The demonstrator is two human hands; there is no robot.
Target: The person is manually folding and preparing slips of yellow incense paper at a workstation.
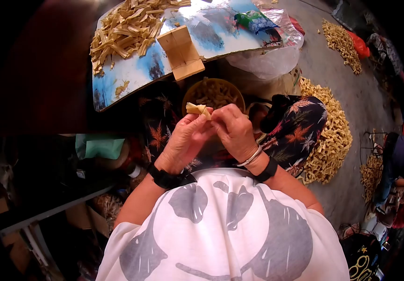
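Note:
A pale yellow folded strip (198,110) is held above my lap, its loose end pointing left. My left hand (188,138) pinches it from below between thumb and fingers. My right hand (232,129) closes its fingertips on the strip's right end, touching the left fingertips. Just beyond the hands is a round yellow-rimmed container (242,96) with many small knotted pieces inside. An L-shaped wooden block (182,52) sits at the near edge of the blue and white table (153,70), beside a heap of flat dry strips (127,33).
A large heap of knotted pieces (330,140) lies on the floor (368,100) at the right, with another heap (340,44) farther back. A clear plastic bag (277,61) hangs off the table's right edge. A metal frame (57,213) stands at lower left.

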